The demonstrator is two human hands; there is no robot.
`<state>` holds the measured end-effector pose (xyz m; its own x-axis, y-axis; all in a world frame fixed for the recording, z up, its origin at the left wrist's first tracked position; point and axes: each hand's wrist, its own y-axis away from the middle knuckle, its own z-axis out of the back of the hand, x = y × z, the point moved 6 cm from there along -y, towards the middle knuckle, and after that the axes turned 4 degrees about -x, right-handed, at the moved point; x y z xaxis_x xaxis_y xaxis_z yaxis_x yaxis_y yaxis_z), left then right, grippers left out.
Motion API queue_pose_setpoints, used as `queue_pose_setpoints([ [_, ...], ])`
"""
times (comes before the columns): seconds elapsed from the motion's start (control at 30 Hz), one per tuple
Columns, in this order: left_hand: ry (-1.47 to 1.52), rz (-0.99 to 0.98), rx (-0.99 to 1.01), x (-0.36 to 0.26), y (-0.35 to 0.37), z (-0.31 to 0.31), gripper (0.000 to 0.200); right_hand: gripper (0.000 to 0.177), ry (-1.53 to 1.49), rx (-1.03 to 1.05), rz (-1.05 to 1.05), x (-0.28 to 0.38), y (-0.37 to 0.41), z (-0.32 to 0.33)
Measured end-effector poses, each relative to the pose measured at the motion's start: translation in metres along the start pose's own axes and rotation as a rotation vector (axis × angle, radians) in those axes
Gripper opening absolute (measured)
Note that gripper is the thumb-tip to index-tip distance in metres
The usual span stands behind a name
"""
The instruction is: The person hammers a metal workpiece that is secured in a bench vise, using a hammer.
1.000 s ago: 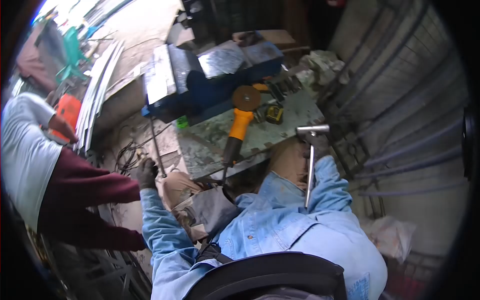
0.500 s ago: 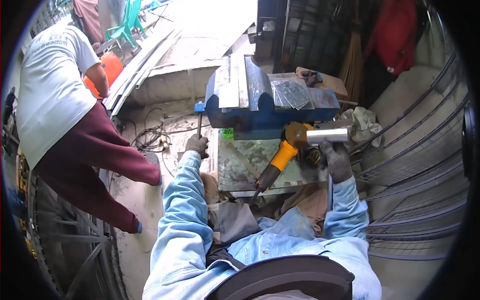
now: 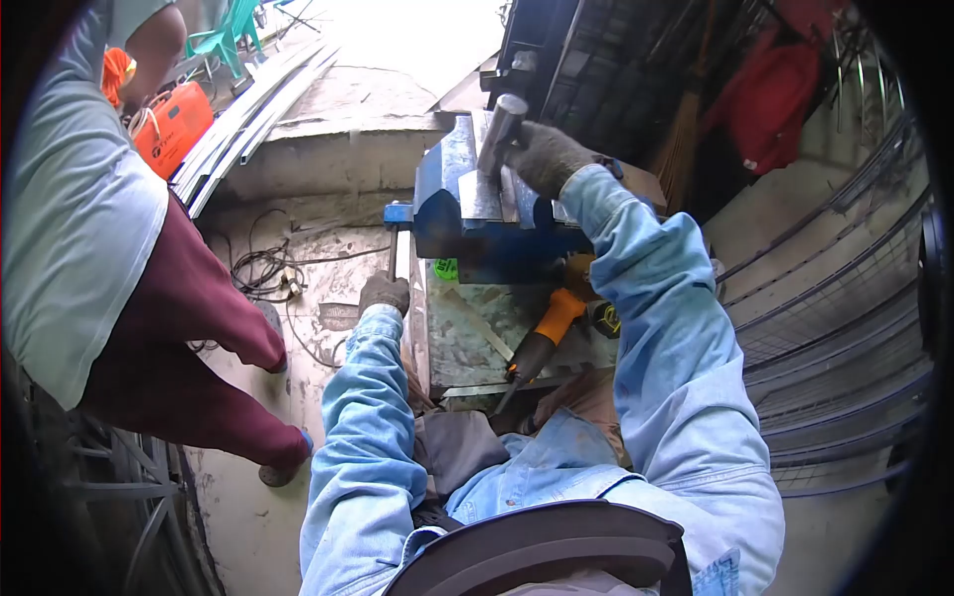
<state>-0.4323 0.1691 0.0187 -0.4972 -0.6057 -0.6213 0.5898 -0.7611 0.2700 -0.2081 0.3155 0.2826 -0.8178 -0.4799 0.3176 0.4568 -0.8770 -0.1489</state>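
My gloved left hand (image 3: 385,294) is closed around the handle bar (image 3: 396,253) of a blue bench vise (image 3: 437,194). A bright metal strip (image 3: 480,199) lies at the top of the vise jaws. Above it, my gloved right hand (image 3: 549,161) is closed on a hammer with a thick cylindrical metal head (image 3: 502,129). The head is tilted, its lower end close to the strip. Most of the hammer's handle is hidden by my hand. An orange and black angle grinder (image 3: 549,333) lies on the bench below the vise, partly behind my right sleeve.
A person in maroon trousers (image 3: 194,328) stands close on my left, beside an orange case (image 3: 171,129). Long metal profiles (image 3: 253,114) lie behind it. Cables (image 3: 263,268) run over the floor. Metal grille panels (image 3: 845,328) lean at right, and a broom (image 3: 681,134) stands behind.
My right hand has swung up and left with the hammer, from beside the grinder to over the vise jaws. My left hand stays on the handle. The other person has come nearer.
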Motion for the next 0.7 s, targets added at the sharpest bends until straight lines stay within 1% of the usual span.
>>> queue_pose_setpoints([
  [0.03, 0.013, 0.001, 0.019, 0.000, 0.001, 0.000, 0.040, 0.041, 0.009, -0.040, 0.015, 0.001, -0.004, 0.001],
  [0.13, 0.006, -0.006, -0.025, 0.001, -0.002, -0.002, 0.039, 0.038, 0.035, -0.005, -0.009, 0.012, -0.004, 0.023],
  [0.2, 0.008, -0.009, -0.035, 0.001, 0.000, 0.001, 0.039, 0.037, -0.133, -0.142, 0.041, 0.018, 0.003, 0.038],
  [0.23, 0.023, 0.003, -0.019, 0.001, 0.002, 0.002, 0.039, 0.037, -0.125, -0.144, 0.041, 0.015, 0.002, 0.030],
  [0.3, 0.043, 0.006, -0.002, -0.001, 0.004, 0.002, 0.039, 0.036, 0.076, -0.047, 0.044, 0.025, 0.007, 0.012],
  [0.33, 0.043, 0.001, 0.017, 0.000, 0.003, 0.001, 0.039, 0.034, 0.096, -0.063, -0.002, 0.021, 0.012, 0.014],
  [0.37, 0.049, 0.001, 0.032, -0.002, 0.004, 0.002, 0.039, 0.034, 0.102, -0.066, 0.003, 0.018, 0.008, 0.018],
  [0.4, 0.018, 0.009, 0.066, -0.004, 0.006, 0.004, 0.042, 0.034, 0.047, -0.090, 0.019, 0.016, 0.002, 0.023],
  [0.47, 0.017, 0.013, 0.048, -0.002, 0.007, 0.004, 0.042, 0.033, -0.060, -0.156, 0.025, 0.022, 0.004, 0.035],
  [0.5, 0.020, 0.007, 0.032, -0.003, 0.007, 0.005, 0.042, 0.033, -0.062, -0.157, 0.025, 0.007, -0.005, 0.020],
  [0.53, 0.012, 0.004, 0.044, -0.004, 0.007, 0.005, 0.042, 0.034, -0.020, -0.168, 0.150, -0.013, -0.021, -0.005],
  [0.57, 0.015, -0.001, 0.043, -0.003, 0.006, 0.004, 0.042, 0.036, 0.025, -0.180, 0.275, -0.021, -0.028, -0.016],
  [0.6, 0.029, 0.002, 0.027, -0.001, 0.005, 0.002, 0.041, 0.038, -0.003, -0.030, 0.001, 0.025, 0.012, 0.011],
  [0.63, 0.038, 0.004, 0.010, 0.001, 0.002, 0.001, 0.040, 0.040, -0.033, -0.036, -0.007, 0.015, 0.007, 0.005],
  [0.7, 0.045, 0.014, 0.005, 0.002, 0.001, 0.001, 0.041, 0.041, 0.012, 0.027, 0.013, 0.010, -0.002, 0.012],
])
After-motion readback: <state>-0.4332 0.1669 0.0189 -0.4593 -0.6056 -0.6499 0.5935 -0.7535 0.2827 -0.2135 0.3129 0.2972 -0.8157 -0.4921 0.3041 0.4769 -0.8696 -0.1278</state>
